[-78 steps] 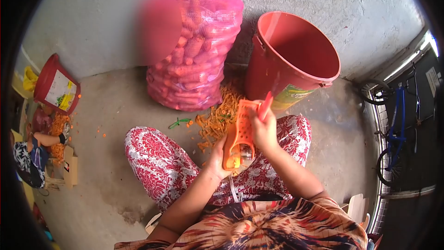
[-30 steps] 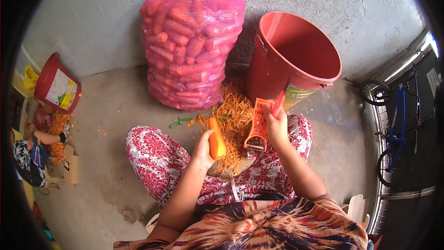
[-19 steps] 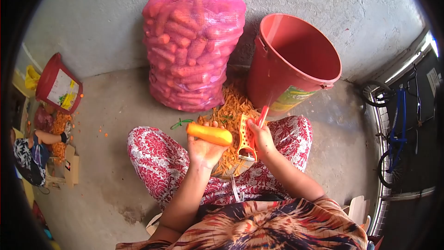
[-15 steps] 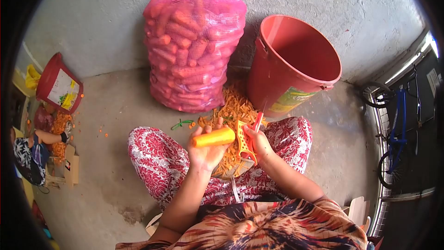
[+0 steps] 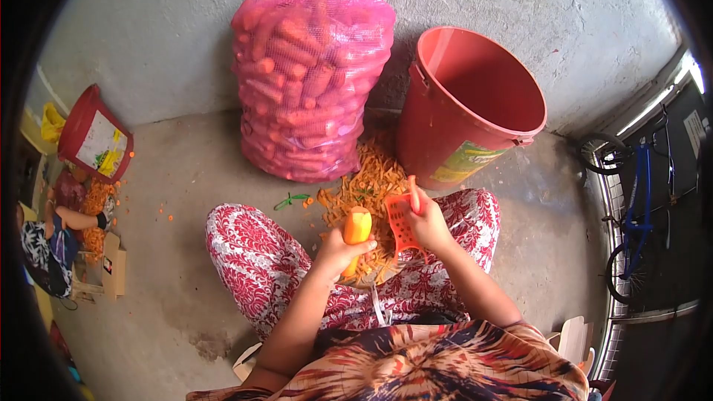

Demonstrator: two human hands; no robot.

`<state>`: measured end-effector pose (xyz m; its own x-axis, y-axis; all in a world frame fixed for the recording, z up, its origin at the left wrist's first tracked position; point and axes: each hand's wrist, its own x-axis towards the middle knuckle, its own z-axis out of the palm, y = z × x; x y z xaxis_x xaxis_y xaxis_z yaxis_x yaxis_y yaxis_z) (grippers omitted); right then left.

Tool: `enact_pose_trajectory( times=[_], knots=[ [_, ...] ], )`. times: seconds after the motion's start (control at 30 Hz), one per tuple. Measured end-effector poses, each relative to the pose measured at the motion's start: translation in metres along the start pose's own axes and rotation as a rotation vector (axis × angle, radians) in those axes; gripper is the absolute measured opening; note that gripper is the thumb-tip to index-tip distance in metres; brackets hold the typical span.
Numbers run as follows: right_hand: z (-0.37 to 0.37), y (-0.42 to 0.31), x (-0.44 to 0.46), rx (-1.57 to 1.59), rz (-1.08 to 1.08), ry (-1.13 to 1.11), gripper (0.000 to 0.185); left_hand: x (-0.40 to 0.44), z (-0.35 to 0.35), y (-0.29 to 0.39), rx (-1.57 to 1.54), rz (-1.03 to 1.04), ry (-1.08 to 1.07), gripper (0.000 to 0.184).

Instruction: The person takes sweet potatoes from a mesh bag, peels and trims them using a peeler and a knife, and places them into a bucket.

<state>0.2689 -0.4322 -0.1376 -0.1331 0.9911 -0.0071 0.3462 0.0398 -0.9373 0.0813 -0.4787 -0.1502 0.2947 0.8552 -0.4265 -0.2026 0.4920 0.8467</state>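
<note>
My left hand is wrapped round a peeled carrot, which stands nearly upright with its cut end up. In my right hand are an orange peeler with a perforated face and a red-handled knife; the knife's blade is hard to make out. The peeler is just right of the carrot, apart from it. Below both hands, carrot peelings lie heaped between my legs and on toward the bucket.
A pink mesh sack full of carrots leans by the wall, beside a tall red bucket. Green string lies on the floor. At left, another person sits near a red tub. A blue bicycle is at right.
My left hand has closed round the carrot and turned it from lying sideways across the open palm to upright. My right hand has tilted the peeler and knife.
</note>
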Motion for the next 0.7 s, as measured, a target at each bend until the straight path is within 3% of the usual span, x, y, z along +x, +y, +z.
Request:
enact_pose_trajectory(
  times=[0.13, 0.7],
  knots=[
    [-0.017, -0.011, -0.005, -0.462, -0.112, -0.465, 0.021, 0.012, -0.016, -0.007, 0.763, 0.409, 0.29, 0.045],
    [0.013, 0.008, -0.014, -0.273, -0.046, -0.528, 0.019, 0.013, -0.012, 0.022, 0.818, 0.468, 0.403, 0.046]
  ],
)
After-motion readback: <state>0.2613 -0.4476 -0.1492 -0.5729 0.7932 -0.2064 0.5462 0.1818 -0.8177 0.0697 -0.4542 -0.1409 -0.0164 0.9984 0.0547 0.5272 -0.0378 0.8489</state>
